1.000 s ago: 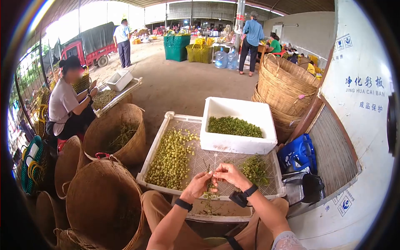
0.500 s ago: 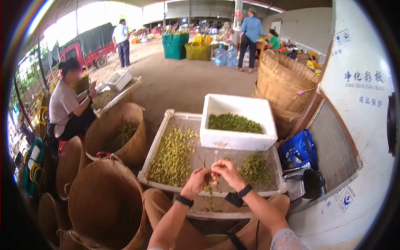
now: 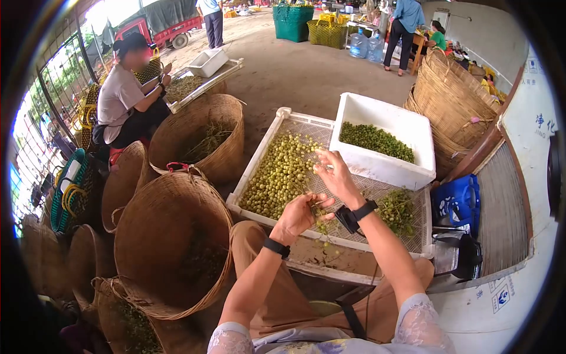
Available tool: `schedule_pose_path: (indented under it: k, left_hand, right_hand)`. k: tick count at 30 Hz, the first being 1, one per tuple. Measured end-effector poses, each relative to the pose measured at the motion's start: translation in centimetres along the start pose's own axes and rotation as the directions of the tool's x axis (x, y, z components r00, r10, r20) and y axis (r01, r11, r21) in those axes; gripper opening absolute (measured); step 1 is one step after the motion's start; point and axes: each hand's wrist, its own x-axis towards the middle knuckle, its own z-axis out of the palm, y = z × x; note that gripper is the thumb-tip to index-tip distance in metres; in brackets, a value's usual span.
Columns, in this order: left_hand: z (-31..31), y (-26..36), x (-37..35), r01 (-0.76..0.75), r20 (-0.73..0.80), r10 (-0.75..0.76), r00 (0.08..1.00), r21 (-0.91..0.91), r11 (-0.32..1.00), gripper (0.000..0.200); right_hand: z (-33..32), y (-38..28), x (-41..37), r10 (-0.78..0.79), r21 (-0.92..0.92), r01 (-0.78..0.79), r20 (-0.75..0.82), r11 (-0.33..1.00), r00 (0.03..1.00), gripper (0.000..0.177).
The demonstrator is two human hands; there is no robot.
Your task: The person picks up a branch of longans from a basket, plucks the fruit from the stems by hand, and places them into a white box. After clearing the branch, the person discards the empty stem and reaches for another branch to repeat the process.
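Observation:
My left hand [image 3: 300, 215] is closed round a thin green stem that hangs below its fingers, over the front part of the mesh tray [image 3: 283, 112]. Higher and to the right, my right hand [image 3: 337, 176] is over the tray near the pile of yellow-green round fruit [image 3: 277, 177], its fingers curled; what they hold, if anything, is too small to make out. A white foam box [image 3: 383, 168] with small green fruit [image 3: 377, 141] rests on the tray's back right. Right of my right wrist lies a bunch of green stems with fruit [image 3: 396, 212].
Woven baskets [image 3: 159, 253] stand at the left, one [image 3: 203, 133] holding stems. A seated person [image 3: 127, 100] is beside another tray [image 3: 218, 85]. Tall baskets [image 3: 451, 112] and a blue bag [image 3: 457, 200] are at the right. Two people stand farther back.
The view has swung left and down. My hands have moved apart, the right one up towards the fruit pile, the left one lower with the stem.

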Motion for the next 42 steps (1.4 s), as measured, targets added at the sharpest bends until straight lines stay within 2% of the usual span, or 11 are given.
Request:
schedule_pose_path:
  k: [2, 4, 5, 10, 22, 30, 35, 38, 39, 40, 42]
  left_hand:
    - [0.3, 0.4, -0.4, 0.001, 0.012, 0.0, 1.0, -0.05, 0.999, 0.027]
    - [0.3, 0.7, -0.4, 0.006, -0.033, -0.007, 0.999, -0.037, 0.999, 0.028]
    - [-0.4, 0.6, -0.1, 0.008, -0.016, -0.008, 1.0, 0.002, 1.0, 0.027]
    - [-0.5, -0.9, 0.7, 0.027, 0.001, -0.027, 1.0, -0.034, 0.999, 0.026]
    - [0.8, -2.6, 1.4, 0.066, 0.111, -0.073, 0.991, 0.068, 0.996, 0.028]
    - [2.2, -2.6, 1.2, 0.089, 0.077, -0.094, 0.993, 0.066, 0.994, 0.028]
    - [2.4, -2.2, 1.3, 0.07, 0.074, -0.073, 0.995, 0.043, 0.997, 0.028]
    - [1.7, -2.5, 1.6, 0.067, 0.086, -0.071, 0.994, 0.048, 0.997, 0.024]
    - [1.5, -2.7, 1.7, 0.068, 0.095, -0.074, 0.993, 0.069, 0.995, 0.023]
    - [1.4, -2.9, 1.8, 0.07, 0.094, -0.077, 0.993, 0.069, 0.995, 0.023]
    - [1.6, -3.3, 2.1, 0.066, -0.002, -0.067, 0.998, 0.096, 0.993, 0.021]
  right_hand:
    - [-0.8, -0.9, -1.6, -0.004, 0.002, 0.003, 0.048, 1.0, 0.999, 0.022]
    - [-1.6, -1.2, -4.1, 0.318, 0.364, -0.399, 0.262, 0.842, 0.911, 0.018]
    - [-2.0, -1.4, -5.3, 0.322, 0.363, -0.403, 0.264, 0.84, 0.909, 0.018]
    - [-3.4, -3.3, -8.9, -0.102, -0.269, 0.124, 0.095, 0.955, 0.99, 0.018]
    - [-4.8, -1.8, -10.4, 0.006, -0.421, 0.026, 0.074, 0.906, 0.997, 0.013]
    - [-5.4, 0.0, -10.3, 0.142, -0.269, -0.185, -0.172, 0.945, 0.975, 0.008]
    - [-6.5, 0.7, -10.5, 0.428, 0.287, -0.428, 0.067, 0.857, 0.901, 0.008]
    - [-5.1, -1.0, -10.5, 0.311, 0.492, -0.315, 0.094, 0.812, 0.946, 0.013]
    - [-5.4, -0.9, -10.7, 0.349, 0.166, -0.373, 0.157, 0.913, 0.924, 0.014]
    - [-5.4, -0.9, -10.7, 0.351, 0.167, -0.375, 0.157, 0.912, 0.923, 0.014]
    - [-5.0, -1.0, -10.6, 0.088, -0.205, -0.072, 0.069, 0.976, 0.994, 0.021]
